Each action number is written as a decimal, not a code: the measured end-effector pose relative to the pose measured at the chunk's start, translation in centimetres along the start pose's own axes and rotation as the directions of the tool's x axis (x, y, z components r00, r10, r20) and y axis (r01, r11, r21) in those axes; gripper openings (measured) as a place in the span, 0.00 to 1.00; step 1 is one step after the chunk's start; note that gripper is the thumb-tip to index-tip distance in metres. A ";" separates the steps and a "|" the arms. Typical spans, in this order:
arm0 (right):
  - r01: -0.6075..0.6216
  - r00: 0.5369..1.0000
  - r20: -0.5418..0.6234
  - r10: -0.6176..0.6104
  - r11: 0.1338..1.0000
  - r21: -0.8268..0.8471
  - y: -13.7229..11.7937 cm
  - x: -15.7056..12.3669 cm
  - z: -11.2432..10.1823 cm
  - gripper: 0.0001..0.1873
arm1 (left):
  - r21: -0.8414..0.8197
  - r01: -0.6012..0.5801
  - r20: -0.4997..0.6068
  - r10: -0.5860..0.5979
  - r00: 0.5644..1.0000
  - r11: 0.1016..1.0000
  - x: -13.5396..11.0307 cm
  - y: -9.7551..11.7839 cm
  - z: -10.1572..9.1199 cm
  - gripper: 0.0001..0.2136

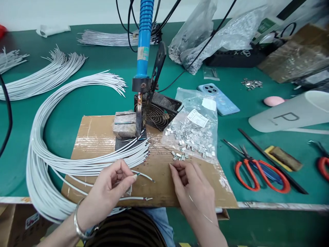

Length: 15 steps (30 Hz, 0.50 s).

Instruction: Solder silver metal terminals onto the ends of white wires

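Observation:
My left hand pinches the end of a thin white wire above a taped cardboard sheet. My right hand rests on the cardboard with fingers curled, its fingertips close to loose small metal terminals spilling from a clear plastic bag. Whether it holds a terminal is hidden. A large curved bundle of white wires sweeps round the left, its stripped ends lying under a blue-handled soldering iron fixed upright in a stand.
A small black fan sits behind the iron. Red-handled scissors, a black rod, a blue phone, a white tube and more wire bundles lie on the green table. Plastic bags stand at the back.

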State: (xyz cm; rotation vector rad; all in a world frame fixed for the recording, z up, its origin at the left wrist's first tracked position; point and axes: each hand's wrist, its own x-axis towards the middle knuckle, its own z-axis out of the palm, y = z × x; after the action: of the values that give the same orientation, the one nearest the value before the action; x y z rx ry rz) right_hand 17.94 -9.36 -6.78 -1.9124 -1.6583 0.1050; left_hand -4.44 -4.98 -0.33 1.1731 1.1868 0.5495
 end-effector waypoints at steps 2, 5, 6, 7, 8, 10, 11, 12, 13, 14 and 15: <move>-0.028 0.999 -0.026 0.028 1.000 0.000 -0.1 -0.1 -0.1 0.14 | 0.069 -0.067 -0.110 0.075 0.991 0.995 -0.2 -0.2 0.5 0.12; -0.059 0.996 -0.066 0.058 0.998 -0.005 -0.3 -0.3 -0.2 0.17 | 0.031 -0.063 -0.158 0.068 0.985 0.997 -0.2 -0.5 0.9 0.12; -0.061 0.996 -0.062 0.061 0.998 -0.005 -0.4 -0.3 -0.3 0.16 | -0.012 -0.043 -0.149 0.041 0.988 0.999 -0.1 -0.6 0.8 0.13; -0.062 0.997 -0.052 0.062 0.998 -0.003 -0.5 -0.3 -0.4 0.15 | -0.058 -0.024 -0.142 0.015 0.990 0.998 -0.1 -0.7 0.7 0.14; -0.063 0.997 -0.039 0.062 0.998 -0.001 -0.5 -0.3 -0.4 0.16 | -0.103 -0.009 -0.133 -0.005 0.991 0.995 0.0 -0.8 0.6 0.14; -0.077 0.997 -0.018 0.077 0.997 0.000 -0.4 -0.2 -0.6 0.17 | -0.196 0.005 -0.116 -0.029 0.993 0.981 0.0 -1.0 0.2 0.15; -0.092 0.996 -0.019 0.092 0.996 -0.003 -0.4 -0.3 -0.6 0.18 | -0.247 0.010 -0.112 -0.039 0.993 0.969 0.0 -1.0 0.1 0.15; -0.112 0.993 -0.025 0.112 0.994 -0.007 -0.3 -0.3 -0.6 0.19 | -0.298 0.016 -0.105 -0.049 0.993 0.954 0.0 -1.0 -0.1 0.15; -0.133 0.991 -0.033 0.132 0.991 -0.012 -0.3 -0.4 -0.7 0.21 | -0.346 0.021 -0.098 -0.058 0.994 0.938 0.0 -1.0 -0.2 0.15; -0.152 0.988 -0.038 0.151 0.988 -0.016 -0.2 -0.4 -0.7 0.22 | -0.386 0.028 -0.091 -0.068 0.994 0.922 -0.1 -0.9 -0.3 0.16; -0.168 0.985 -0.038 0.167 0.986 -0.018 -0.1 -0.5 -0.7 0.23 | -0.418 0.036 -0.085 -0.079 0.993 0.908 -0.1 -0.7 -0.3 0.16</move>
State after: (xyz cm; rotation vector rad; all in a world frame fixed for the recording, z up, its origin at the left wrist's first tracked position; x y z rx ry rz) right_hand 18.01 -10.08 -6.29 -2.0556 -1.4786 0.1189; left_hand -4.97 -5.20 -0.93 0.7491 1.1144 0.7814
